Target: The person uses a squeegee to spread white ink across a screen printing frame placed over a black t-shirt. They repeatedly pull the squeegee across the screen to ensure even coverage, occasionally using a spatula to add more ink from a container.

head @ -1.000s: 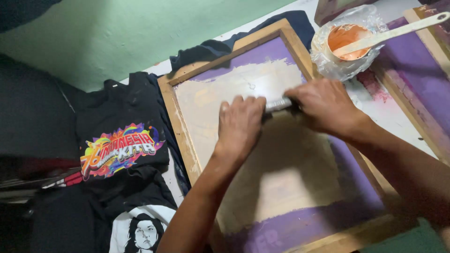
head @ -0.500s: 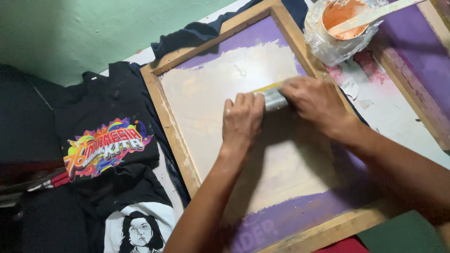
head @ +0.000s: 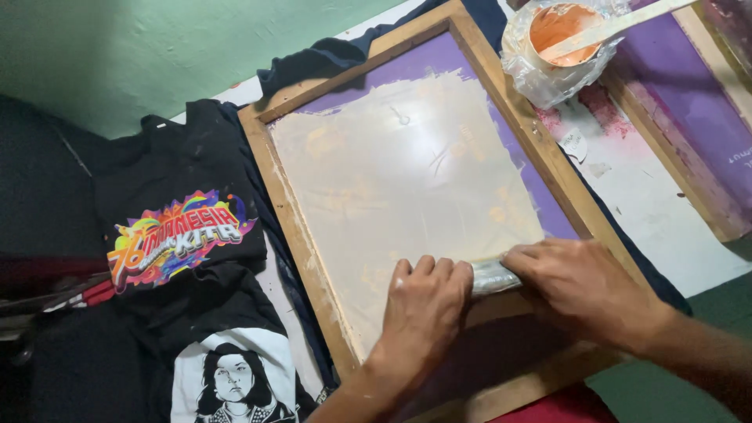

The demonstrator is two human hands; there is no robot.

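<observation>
Squeegee (head: 492, 276) is lying crosswise, left to right, near the near rail of the wooden screen frame (head: 286, 196). We are pressing it with both hands, left hand (head: 423, 301) and right hand (head: 583, 290) side by side, fingers (head: 429, 270) clamped over it (only a short grey stretch shows between them). Half a second ago it sat mid-screen; now it is lower, and pale ink is covering the mesh beyond.

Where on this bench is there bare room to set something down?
One free patch: the white tabletop between the wooden screen frame and the purple frame, below the ink tub. Left of the frame is crowded with printed black shirts. Left hand and right hand press the squeegee on the screen.
</observation>
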